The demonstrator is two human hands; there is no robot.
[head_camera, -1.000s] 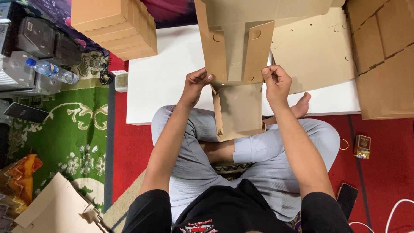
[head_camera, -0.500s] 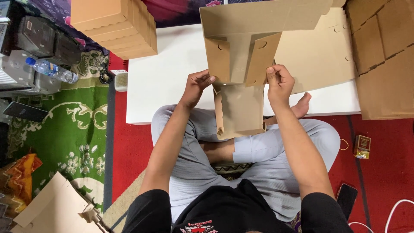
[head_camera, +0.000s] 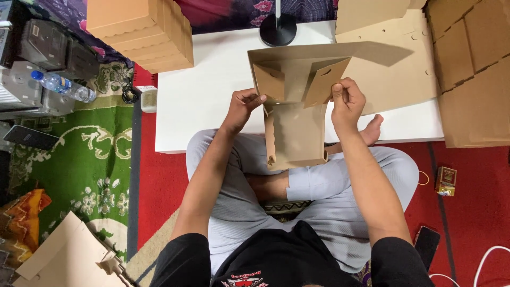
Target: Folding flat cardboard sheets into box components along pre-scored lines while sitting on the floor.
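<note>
I sit cross-legged and hold a flat brown cardboard box blank (head_camera: 295,133) upright over my lap. My left hand (head_camera: 243,105) pinches its left side flap. My right hand (head_camera: 348,102) grips the right side flap, which has a small hole in it. The blank's upper panel is folded down toward me, and its lower panel hangs against my legs.
A low white table (head_camera: 207,90) stands in front of me. On it lie flat cardboard blanks (head_camera: 393,79), a stack of folded boxes (head_camera: 143,32) and a black round stand base (head_camera: 278,29). More cardboard (head_camera: 473,74) lies at right, a water bottle (head_camera: 62,86) at left.
The blank's top panel has folded down toward me and the two side flaps have turned inward. Both hands stayed on the flaps.
</note>
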